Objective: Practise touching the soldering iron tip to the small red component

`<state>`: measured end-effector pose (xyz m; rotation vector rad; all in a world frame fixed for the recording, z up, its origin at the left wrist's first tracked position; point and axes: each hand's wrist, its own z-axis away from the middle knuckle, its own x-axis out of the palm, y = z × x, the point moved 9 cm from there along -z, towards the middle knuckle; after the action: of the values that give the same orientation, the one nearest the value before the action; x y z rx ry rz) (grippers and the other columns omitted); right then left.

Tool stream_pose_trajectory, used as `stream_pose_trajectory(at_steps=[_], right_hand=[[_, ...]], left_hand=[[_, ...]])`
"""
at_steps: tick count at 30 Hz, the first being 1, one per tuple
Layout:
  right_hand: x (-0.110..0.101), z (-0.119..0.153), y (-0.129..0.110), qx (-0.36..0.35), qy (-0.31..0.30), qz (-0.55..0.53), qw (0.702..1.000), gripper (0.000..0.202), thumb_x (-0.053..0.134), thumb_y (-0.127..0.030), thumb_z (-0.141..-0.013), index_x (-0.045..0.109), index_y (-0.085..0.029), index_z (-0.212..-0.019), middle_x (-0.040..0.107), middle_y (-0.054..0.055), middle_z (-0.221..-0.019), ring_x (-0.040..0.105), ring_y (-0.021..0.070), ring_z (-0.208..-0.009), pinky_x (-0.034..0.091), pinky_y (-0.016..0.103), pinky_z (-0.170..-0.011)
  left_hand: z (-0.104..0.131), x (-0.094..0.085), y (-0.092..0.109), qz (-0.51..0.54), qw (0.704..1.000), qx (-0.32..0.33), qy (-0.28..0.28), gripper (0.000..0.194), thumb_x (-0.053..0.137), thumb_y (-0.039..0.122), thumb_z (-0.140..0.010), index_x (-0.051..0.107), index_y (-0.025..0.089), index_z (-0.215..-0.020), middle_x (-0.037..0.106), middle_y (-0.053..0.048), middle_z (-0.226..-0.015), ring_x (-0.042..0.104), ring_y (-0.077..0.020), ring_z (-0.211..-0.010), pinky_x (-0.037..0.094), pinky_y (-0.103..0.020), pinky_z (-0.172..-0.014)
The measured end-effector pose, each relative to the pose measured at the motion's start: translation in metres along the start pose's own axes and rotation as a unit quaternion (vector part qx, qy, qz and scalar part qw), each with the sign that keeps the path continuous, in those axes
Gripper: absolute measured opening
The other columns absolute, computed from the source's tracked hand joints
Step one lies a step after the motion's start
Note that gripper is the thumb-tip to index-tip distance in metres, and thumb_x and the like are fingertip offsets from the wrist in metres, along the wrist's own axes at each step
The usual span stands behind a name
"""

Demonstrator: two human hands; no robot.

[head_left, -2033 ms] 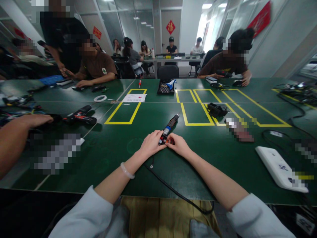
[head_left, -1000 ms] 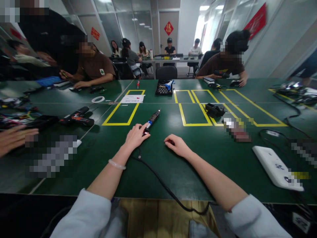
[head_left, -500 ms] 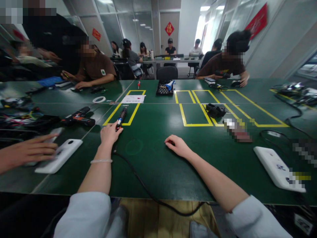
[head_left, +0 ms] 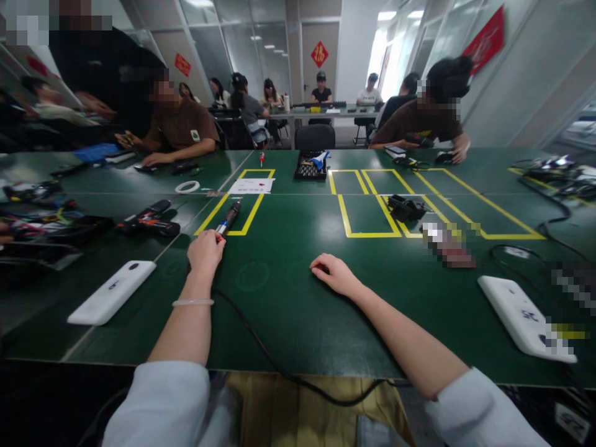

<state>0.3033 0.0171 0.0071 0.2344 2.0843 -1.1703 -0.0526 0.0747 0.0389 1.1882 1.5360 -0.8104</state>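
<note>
Several people (head_left: 190, 124) sit beyond the green surface's (head_left: 326, 329) far edge. Back from its near edge, left hand (head_left: 203, 251) fingers curl at a slim tool's (head_left: 230, 218) end, grip unclear; right hand (head_left: 336, 273) curled, contents hidden.

Green table (head_left: 321, 335), yellow tape (head_left: 375, 235), white paper (head_left: 251, 185), black-and-orange drill (head_left: 145, 218)

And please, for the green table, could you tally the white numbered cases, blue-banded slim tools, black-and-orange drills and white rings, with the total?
White numbered cases: 2
Blue-banded slim tool, in the left grip: 1
Black-and-orange drill: 1
White ring: 1
Total: 5
</note>
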Motion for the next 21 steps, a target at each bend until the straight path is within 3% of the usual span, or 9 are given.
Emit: stream_pose_trajectory(at_steps=[4,7,11,14,15,18,21], right_hand=[[0.001,0.000,-0.001,0.003,-0.002,-0.002,1.000,0.009,0.056,-0.016,-0.088,0.064,-0.018,-0.089,0.062,0.003,-0.083,0.054,0.0151,-0.078,0.041,0.027,-0.072],[0.001,-0.001,-0.002,0.001,-0.002,-0.002,1.000,0.008,0.056,-0.016,-0.088,0.064,-0.018,-0.089,0.062,0.003,-0.083,0.054,0.0151,-0.078,0.041,0.027,-0.072],[0.003,-0.001,-0.002,-0.005,-0.001,0.002,1.000,0.010,0.056,-0.018,-0.089,0.061,-0.017,-0.081,0.060,0.002,-0.079,0.053,0.0147,-0.075,0.040,0.026,-0.070],[0.004,-0.001,-0.001,0.000,0.000,-0.026,1.000,0.006,0.056,-0.018,-0.087,0.058,-0.018,-0.082,0.057,0.000,-0.076,0.052,0.0131,-0.070,0.040,0.025,-0.067],[0.005,-0.001,-0.001,0.002,-0.001,-0.043,0.999,0.002,0.056,-0.017,-0.087,0.058,-0.018,-0.088,0.058,-0.001,-0.076,0.052,0.0126,-0.069,0.040,0.024,-0.066],[0.008,0.000,-0.007,-0.010,-0.018,-0.077,0.997,0.023,0.060,-0.018,-0.084,0.055,-0.020,-0.106,0.059,-0.002,-0.080,0.053,0.0119,-0.068,0.042,0.024,-0.066],[0.009,0.001,-0.014,-0.029,-0.027,-0.060,0.997,0.021,0.061,-0.019,-0.083,0.057,-0.019,-0.103,0.059,-0.001,-0.083,0.053,0.0122,-0.071,0.042,0.024,-0.067]], left_hand=[[0.007,-0.013,0.015,0.034,0.998,0.012,0.048,0.032,0.045,0.037,-0.091,0.063,0.017,-0.108,0.065,-0.013,-0.109,0.062,-0.0287,-0.095,0.045,-0.036,-0.078],[0.019,-0.014,0.052,0.177,0.979,0.093,0.032,0.035,0.044,0.040,-0.092,0.063,0.018,-0.112,0.068,-0.009,-0.102,0.063,-0.0237,-0.090,0.045,-0.032,-0.079],[0.057,-0.005,0.133,0.355,0.890,0.266,-0.100,0.036,0.050,0.045,-0.089,0.067,0.019,-0.109,0.069,-0.006,-0.099,0.062,-0.0190,-0.086,0.046,-0.029,-0.078],[0.090,0.005,0.177,0.419,0.830,0.298,-0.215,0.039,0.055,0.043,-0.087,0.065,0.019,-0.115,0.068,-0.006,-0.100,0.062,-0.0171,-0.085,0.047,-0.028,-0.076],[0.099,0.007,0.186,0.437,0.812,0.296,-0.248,0.040,0.057,0.042,-0.086,0.063,0.018,-0.118,0.068,-0.006,-0.098,0.062,-0.0165,-0.083,0.047,-0.027,-0.075],[0.120,0.011,0.205,0.475,0.764,0.296,-0.320,0.044,0.060,0.040,-0.084,0.057,0.016,-0.121,0.066,-0.004,-0.090,0.061,-0.0152,-0.079,0.046,-0.026,-0.073],[0.130,0.012,0.212,0.499,0.730,0.301,-0.357,0.046,0.059,0.038,-0.085,0.054,0.014,-0.125,0.064,-0.004,-0.089,0.059,-0.0148,-0.080,0.045,-0.026,-0.072]])
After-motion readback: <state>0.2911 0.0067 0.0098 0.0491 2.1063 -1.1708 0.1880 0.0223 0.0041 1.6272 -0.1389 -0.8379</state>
